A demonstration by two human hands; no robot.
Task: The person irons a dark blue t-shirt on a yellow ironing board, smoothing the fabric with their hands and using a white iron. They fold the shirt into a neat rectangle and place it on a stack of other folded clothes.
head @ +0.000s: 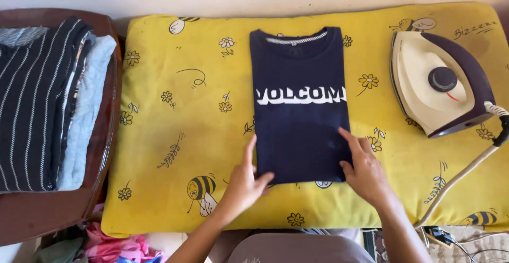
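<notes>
Navy folded T-shirt (pixel 299 104), centre frame on yellow padded cover (pixel 175 136), lower corners pressed flat by left hand (pixel 245 181) and right hand (pixel 366 170), fingers extended, grasping nothing; iron (pixel 440 82) upper right.

Evenly and softly lit, as if by diffuse daylight; bright overall, no harsh glare. Colours vivid on the yellow padded cloth (pixel 169 136). Only faint, short shadows under the hands, left (pixel 241 181) and right (pixel 365 170), and along the lower edge of the folded navy shirt (pixel 299 120). Mild sheen on the cream iron (pixel 440 82) and on the dark wooden rim (pixel 108 109) at left. Sharp focus through the centre; slight softness and mild wide-angle bending toward the corners. Dimmer and murkier along the bottom edge.
</notes>
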